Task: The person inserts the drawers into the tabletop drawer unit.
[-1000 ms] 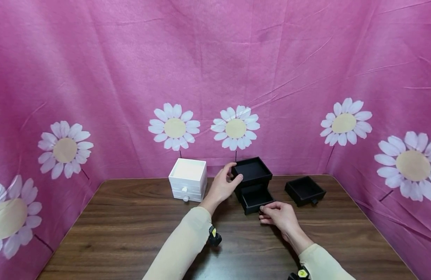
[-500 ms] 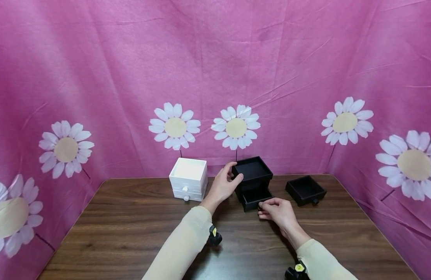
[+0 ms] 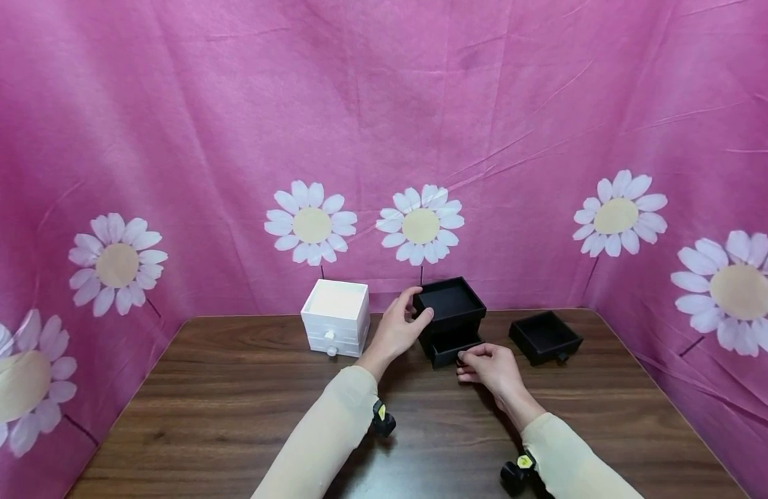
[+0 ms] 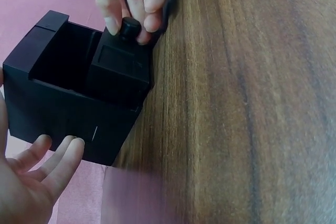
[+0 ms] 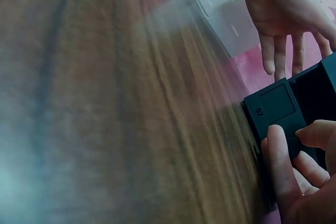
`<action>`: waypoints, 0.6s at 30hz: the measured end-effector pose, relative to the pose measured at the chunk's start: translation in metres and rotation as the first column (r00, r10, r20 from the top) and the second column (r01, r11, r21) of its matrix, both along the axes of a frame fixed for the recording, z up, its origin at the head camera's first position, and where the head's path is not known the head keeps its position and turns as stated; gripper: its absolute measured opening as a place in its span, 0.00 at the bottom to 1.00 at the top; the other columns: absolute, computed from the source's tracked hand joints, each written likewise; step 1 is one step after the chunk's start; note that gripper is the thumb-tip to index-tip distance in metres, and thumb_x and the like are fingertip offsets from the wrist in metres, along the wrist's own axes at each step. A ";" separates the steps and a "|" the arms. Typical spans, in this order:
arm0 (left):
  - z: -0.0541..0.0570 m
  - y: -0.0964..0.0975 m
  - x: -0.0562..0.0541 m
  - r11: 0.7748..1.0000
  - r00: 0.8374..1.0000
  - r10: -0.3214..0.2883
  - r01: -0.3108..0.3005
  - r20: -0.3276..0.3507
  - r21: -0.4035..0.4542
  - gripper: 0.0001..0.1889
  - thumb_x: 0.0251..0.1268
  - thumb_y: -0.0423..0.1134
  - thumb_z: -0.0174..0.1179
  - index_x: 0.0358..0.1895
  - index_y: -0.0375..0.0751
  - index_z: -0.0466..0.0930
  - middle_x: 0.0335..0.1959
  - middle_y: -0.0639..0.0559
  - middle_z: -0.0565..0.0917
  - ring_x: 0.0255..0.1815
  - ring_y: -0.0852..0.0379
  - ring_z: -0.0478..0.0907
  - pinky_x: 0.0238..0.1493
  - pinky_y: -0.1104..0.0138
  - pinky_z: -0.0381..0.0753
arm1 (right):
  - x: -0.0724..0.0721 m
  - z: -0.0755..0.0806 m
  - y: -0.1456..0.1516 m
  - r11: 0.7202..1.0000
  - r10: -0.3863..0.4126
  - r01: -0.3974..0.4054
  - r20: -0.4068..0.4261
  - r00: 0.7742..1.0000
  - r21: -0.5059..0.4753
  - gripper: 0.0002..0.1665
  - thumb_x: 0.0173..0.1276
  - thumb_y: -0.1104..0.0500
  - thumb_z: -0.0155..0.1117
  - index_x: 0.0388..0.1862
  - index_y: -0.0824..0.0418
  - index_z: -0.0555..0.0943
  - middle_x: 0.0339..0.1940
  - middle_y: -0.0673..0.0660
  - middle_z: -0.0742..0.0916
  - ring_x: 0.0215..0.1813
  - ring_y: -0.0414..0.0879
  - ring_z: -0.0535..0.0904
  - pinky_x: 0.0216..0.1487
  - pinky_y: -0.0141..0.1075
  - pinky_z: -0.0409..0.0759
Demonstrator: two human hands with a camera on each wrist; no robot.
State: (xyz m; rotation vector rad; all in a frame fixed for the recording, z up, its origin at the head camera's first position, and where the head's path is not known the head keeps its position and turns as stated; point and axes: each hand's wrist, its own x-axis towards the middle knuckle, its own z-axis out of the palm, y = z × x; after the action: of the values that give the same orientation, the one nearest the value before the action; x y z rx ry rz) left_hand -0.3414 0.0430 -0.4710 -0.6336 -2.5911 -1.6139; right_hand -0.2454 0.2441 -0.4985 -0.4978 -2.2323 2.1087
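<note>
A small black drawer box point(image 3: 449, 301) stands near the back of the table, with a shallow tray-like top and a dark empty slot below it, seen in the left wrist view. Its lower drawer point(image 3: 446, 353) sticks partly out at the front. With thumb and fingertips, my right hand point(image 3: 493, 371) pinches that drawer's round black knob point(image 4: 130, 27). My left hand point(image 3: 393, 333) rests against the box's left side, fingers fairly straight and thumb by the front top corner. In the right wrist view, the drawer front point(image 5: 275, 106) bears a small raised mark.
A separate black drawer point(image 3: 568, 343) with a knob lies to the right of the box. A white drawer box point(image 3: 337, 326) with two knobs stands on the left. Pink flowered cloth point(image 3: 515, 138) surrounds the wooden table point(image 3: 234, 416) at back and sides.
The lower drawer has slid further back into the black box, my right hand moving back and slightly left with its knob. My left hand has stayed against the box.
</note>
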 end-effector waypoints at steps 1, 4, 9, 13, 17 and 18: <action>0.000 0.000 0.001 1.000 1.000 -0.002 0.002 0.004 0.002 0.29 0.78 0.57 0.61 0.77 0.60 0.72 0.58 0.46 0.79 0.62 0.44 0.81 0.61 0.51 0.82 | -0.001 0.000 0.000 1.000 0.000 0.000 0.000 1.000 0.001 0.10 0.75 0.69 0.66 0.48 0.78 0.80 0.33 0.61 0.91 0.30 0.44 0.90 0.36 0.37 0.91; 0.001 0.000 0.002 1.000 1.000 -0.004 0.004 0.014 0.003 0.29 0.78 0.57 0.61 0.78 0.60 0.71 0.59 0.46 0.79 0.63 0.44 0.81 0.62 0.50 0.82 | -0.004 0.001 -0.001 1.000 0.000 0.000 0.005 1.000 0.007 0.11 0.75 0.69 0.66 0.49 0.79 0.80 0.32 0.61 0.91 0.29 0.44 0.90 0.35 0.37 0.91; 0.001 0.001 0.003 1.000 1.000 0.006 -0.006 0.014 0.000 0.29 0.77 0.57 0.62 0.78 0.60 0.72 0.60 0.46 0.80 0.63 0.44 0.81 0.63 0.49 0.82 | -0.009 -0.002 -0.002 1.000 -0.005 0.005 -0.010 1.000 0.010 0.10 0.76 0.70 0.65 0.48 0.79 0.79 0.33 0.61 0.91 0.30 0.43 0.90 0.36 0.36 0.91; 0.002 0.001 0.002 1.000 1.000 0.010 -0.010 0.011 -0.007 0.29 0.77 0.57 0.62 0.78 0.60 0.72 0.59 0.46 0.80 0.61 0.46 0.81 0.62 0.50 0.82 | -0.012 -0.003 -0.002 1.000 -0.003 0.004 -0.014 1.000 0.017 0.10 0.76 0.70 0.65 0.48 0.79 0.79 0.33 0.59 0.91 0.30 0.43 0.90 0.36 0.36 0.91; 0.003 0.000 0.002 1.000 1.000 0.008 -0.008 0.013 -0.007 0.29 0.77 0.57 0.61 0.78 0.60 0.72 0.60 0.46 0.80 0.60 0.49 0.82 0.61 0.51 0.83 | -0.015 -0.001 -0.002 1.000 -0.002 0.002 -0.006 1.000 0.013 0.11 0.76 0.69 0.66 0.50 0.79 0.80 0.32 0.60 0.91 0.30 0.43 0.90 0.36 0.35 0.91; 0.003 0.000 0.002 1.000 1.000 0.008 -0.008 0.014 -0.005 0.29 0.77 0.57 0.61 0.77 0.60 0.72 0.60 0.46 0.80 0.60 0.49 0.82 0.61 0.51 0.83 | -0.015 -0.001 -0.003 1.000 -0.002 0.002 -0.004 1.000 0.011 0.11 0.76 0.69 0.66 0.50 0.78 0.80 0.32 0.60 0.91 0.30 0.43 0.90 0.36 0.35 0.91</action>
State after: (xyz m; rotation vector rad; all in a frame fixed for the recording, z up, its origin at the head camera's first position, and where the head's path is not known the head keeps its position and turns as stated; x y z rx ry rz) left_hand -0.3390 0.0431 -0.4681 -0.6133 -2.6052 -1.6154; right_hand -0.2608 0.2413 -0.4990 -0.4941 -2.2394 2.0934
